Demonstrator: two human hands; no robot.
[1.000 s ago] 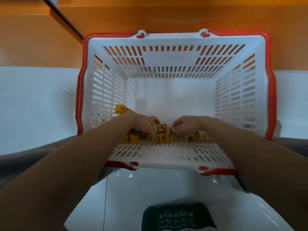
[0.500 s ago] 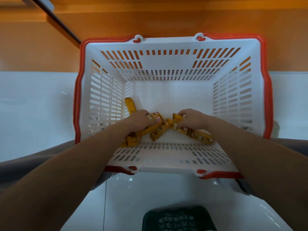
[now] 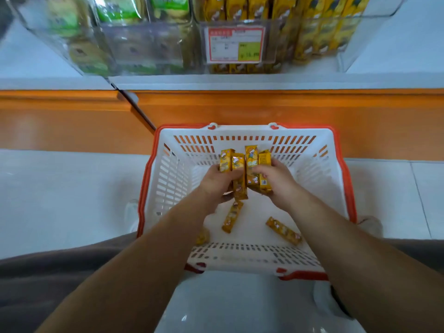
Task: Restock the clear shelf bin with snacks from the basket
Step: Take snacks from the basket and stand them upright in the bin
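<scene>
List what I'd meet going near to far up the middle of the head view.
Near basket wall → loose bars → held bars → orange ledge → price tag → clear bin.

A shop, prob. a small grocery or convenience store. Top of frame: clear bins (image 3: 346, 56) on a white shelf (image 3: 240, 81), stocked w/ rows of identical goods: green packs (image 3: 115, 10) upper left, yellow packs (image 3: 319, 32) upper right, both blurred. A printed price tag (image 3: 235, 44) w/ red border & yellow patch sits on a bin front, top centre. Orange fascia (image 3: 240, 109) runs below the shelf. Centre: white slotted shopping basket (image 3: 319, 188) w/ red rim on a pale tiled floor (image 3: 60, 200), w/ yellow-wrapped snack bars (image 3: 231, 216) inside.
</scene>
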